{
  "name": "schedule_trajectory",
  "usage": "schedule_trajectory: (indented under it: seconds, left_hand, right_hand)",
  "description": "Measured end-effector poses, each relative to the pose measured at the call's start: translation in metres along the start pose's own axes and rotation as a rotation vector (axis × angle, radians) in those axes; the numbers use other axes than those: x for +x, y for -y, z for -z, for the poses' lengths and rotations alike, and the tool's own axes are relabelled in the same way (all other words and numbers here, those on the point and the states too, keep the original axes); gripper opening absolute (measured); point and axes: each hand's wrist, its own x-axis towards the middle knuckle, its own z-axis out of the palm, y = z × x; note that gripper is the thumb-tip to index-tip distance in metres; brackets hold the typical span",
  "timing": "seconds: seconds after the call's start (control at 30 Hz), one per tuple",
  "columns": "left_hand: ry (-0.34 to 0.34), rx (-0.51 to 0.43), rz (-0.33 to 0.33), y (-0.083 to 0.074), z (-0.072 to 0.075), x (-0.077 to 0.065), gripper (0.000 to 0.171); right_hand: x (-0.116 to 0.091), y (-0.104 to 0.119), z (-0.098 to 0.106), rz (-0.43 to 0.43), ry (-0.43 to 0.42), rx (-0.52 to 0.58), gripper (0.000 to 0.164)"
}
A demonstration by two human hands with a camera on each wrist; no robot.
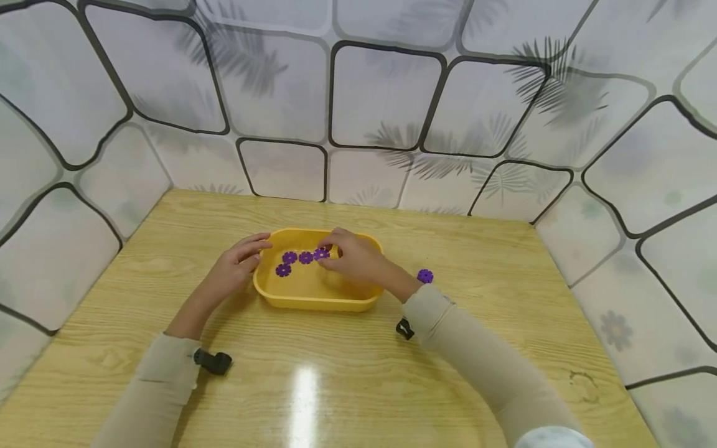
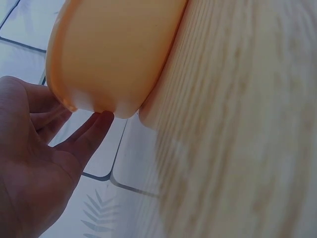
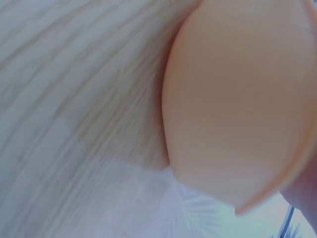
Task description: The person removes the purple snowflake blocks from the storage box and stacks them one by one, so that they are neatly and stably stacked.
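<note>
The right hand (image 1: 354,255) pinches a purple disc (image 1: 323,254) between thumb and fingers, inside the yellow tray (image 1: 316,305). The left hand (image 1: 229,270) has its fingers loosely extended, touching the rim at the tray's left end. Only the head view shows the discs; the left wrist view adds the tray's outer wall and a fingertip against its edge. Three more discs (image 1: 305,257) continue leftward from the pinched one, though whether all four interlock is hard to tell. The row's long axis runs left to right, bending toward the person at its left end, like the tray's lengthwise lie. A lone purple disc (image 1: 425,275) rests beyond the right forearm. The table (image 1: 269,386) stretches broadly in front; a narrower strip separates tray and patterned wall (image 1: 386,93).
</note>
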Motion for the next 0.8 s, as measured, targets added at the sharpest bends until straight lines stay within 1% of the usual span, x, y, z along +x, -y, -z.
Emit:
schedule_trajectory:
  seconds: [0.13, 0.37, 0.57, 0.67, 0.8]
  left_hand:
    - [-0.003, 0.016, -0.002, -0.002, 0.0, -0.001, 0.036]
    - [-0.005, 0.029, 0.003, -0.005, -0.001, -0.002, 0.036]
    - [-0.004, 0.041, 0.002, -0.003, -0.002, -0.001, 0.036]
    - [0.004, 0.046, -0.004, -0.001, -0.002, 0.0, 0.036]
    - [0.01, 0.052, -0.001, 0.0, 0.0, 0.0, 0.036]
  right_hand:
    - [-0.013, -0.007, 0.009, 0.001, -0.07, -0.048, 0.029]
    - [-0.044, -0.024, 0.026, -0.045, -0.144, 0.002, 0.032]
    - [-0.077, -0.053, 0.042, -0.083, -0.22, 0.04, 0.031]
    - [-0.093, -0.071, 0.049, -0.136, -0.246, 0.04, 0.031]
    - [-0.11, -0.092, 0.055, -0.209, -0.244, 0.031, 0.034]
